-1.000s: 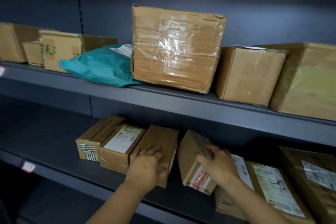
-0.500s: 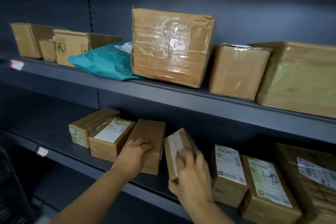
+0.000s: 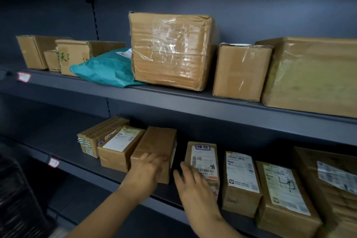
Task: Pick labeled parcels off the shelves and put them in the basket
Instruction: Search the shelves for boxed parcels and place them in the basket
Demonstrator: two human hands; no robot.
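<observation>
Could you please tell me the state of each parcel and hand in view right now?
left hand, open, resting on the plain box
right hand, open, touching the labeled parcel
plain box, on the lower shelf, plain side up
labeled parcel, lying flat, label up
teal mailer, crumpled, on the upper shelf
large taped box, sealed

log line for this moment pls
left hand rests on plain box | right hand touches labeled parcel | both boxes on lower shelf
</observation>
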